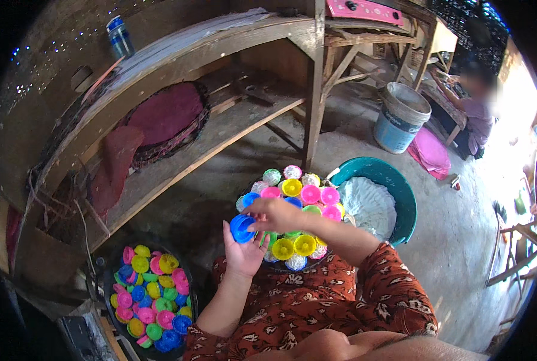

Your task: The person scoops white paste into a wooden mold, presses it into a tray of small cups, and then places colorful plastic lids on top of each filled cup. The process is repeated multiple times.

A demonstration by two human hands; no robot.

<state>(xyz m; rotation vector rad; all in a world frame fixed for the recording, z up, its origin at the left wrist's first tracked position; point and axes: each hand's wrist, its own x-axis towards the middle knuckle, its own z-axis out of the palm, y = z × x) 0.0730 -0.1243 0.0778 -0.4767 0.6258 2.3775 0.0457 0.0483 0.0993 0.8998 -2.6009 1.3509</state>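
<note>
Blue plastic cup (241, 231) sits clasped in the left hand (245, 257), and the right hand (277, 214) bends over its rim, its grip hard to tell

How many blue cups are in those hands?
1 that shows: the blue cup, held in the left hand, with the right hand at it. More might be nested inside.

one o'clock, there's a pink panel (364, 11); two o'clock, a blue-and-white bucket (395, 127), pink cloth (429, 154) just beside it; ten o'clock, maroon fabric (167, 115) on the wooden shelf (256, 113)!
</note>
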